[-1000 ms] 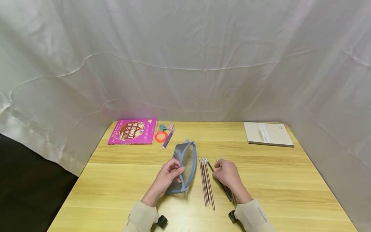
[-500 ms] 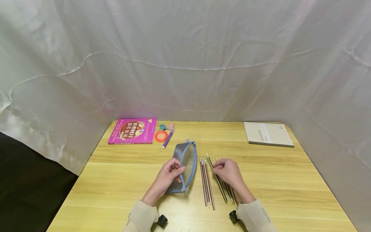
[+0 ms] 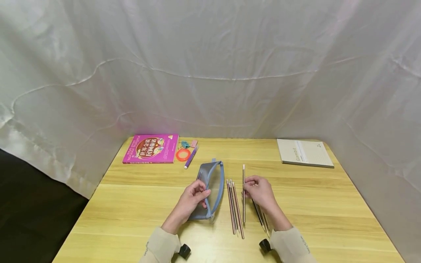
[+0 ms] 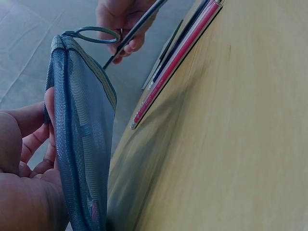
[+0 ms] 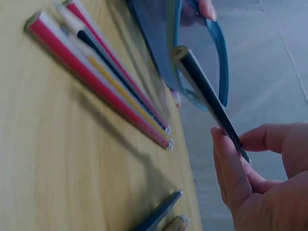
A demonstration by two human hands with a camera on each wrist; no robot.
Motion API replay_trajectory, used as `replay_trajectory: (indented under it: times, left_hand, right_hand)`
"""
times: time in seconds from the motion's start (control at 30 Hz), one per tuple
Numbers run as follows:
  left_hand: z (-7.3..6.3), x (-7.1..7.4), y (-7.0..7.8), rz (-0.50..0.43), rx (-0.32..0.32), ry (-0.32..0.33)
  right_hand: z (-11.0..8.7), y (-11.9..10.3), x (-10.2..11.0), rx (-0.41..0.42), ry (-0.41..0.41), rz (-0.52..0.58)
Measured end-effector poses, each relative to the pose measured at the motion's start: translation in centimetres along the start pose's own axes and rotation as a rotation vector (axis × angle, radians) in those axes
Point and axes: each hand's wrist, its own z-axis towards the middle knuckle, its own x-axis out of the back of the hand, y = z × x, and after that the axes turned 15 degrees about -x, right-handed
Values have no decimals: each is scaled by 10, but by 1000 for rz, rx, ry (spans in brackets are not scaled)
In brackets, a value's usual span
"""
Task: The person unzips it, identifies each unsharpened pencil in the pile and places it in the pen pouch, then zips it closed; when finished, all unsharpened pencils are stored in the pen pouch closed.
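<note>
Curtained booth; pale drapes [image 3: 230,98] hang around a wooden table [image 3: 322,204].

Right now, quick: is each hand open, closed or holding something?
Left hand: holding the pouch by its edge.
Right hand: holding a pencil, pinched.

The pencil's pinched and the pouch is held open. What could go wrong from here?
The dark pencil might swivel or slip: the right hand has it only between thumb and fingertips, with a long part sticking out.
The blue pouch could fold or snag a tip: the left hand holds just one side of its mouth.
The loose pencils beside the right hand could be knocked and roll.
</note>
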Motion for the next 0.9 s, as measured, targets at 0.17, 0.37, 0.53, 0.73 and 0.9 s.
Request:
replay_trajectory:
  times: [0.17,0.37,0.53,0.73,0.9]
  left_hand:
    - [0,1,-1,-1,-19,-9]
    - [0,0,-2,-6,-3,2]
    - [0,-1,-1,-5,4,-5]
    - [0,-1,-3,-7,-3,-8]
    - [0,-2,-3,-8,2,-7]
  right_hand:
    - [-6,-6,-2,18,-40,79]
    - [-13,-12,-9,49,-90,133]
    - [-15,-16,-18,86,-96,196]
    - [-15,-20,-32,107,-110,263]
    - [-16,-20,-42,121,-127,277]
